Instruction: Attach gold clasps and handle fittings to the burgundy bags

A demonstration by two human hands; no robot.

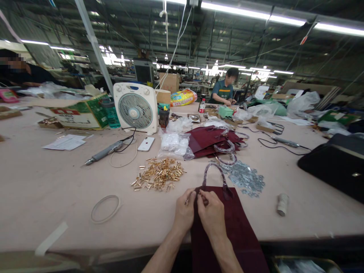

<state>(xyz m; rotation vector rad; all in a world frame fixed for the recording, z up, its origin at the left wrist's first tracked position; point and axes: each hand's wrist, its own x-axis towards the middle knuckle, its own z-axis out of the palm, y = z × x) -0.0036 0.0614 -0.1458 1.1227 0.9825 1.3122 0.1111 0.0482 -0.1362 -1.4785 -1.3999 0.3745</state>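
A dark red bag panel (236,223) with a looped handle (214,168) lies at the near table edge. My left hand (184,214) and my right hand (212,214) meet at its top left corner, fingers pinched together. A small gold fitting shows between the fingertips of both hands. A heap of gold metal fittings (159,174) lies just beyond my left hand. A pile of small silver plates (246,177) lies to the right of the handle.
More dark red bag pieces (210,142) are stacked farther back by plastic bags (173,144). A white fan (136,108), a phone (146,143), an electric screwdriver (104,152), a black bag (335,163) and a tape roll (282,204) sit around. Another person (224,91) works at the far end.
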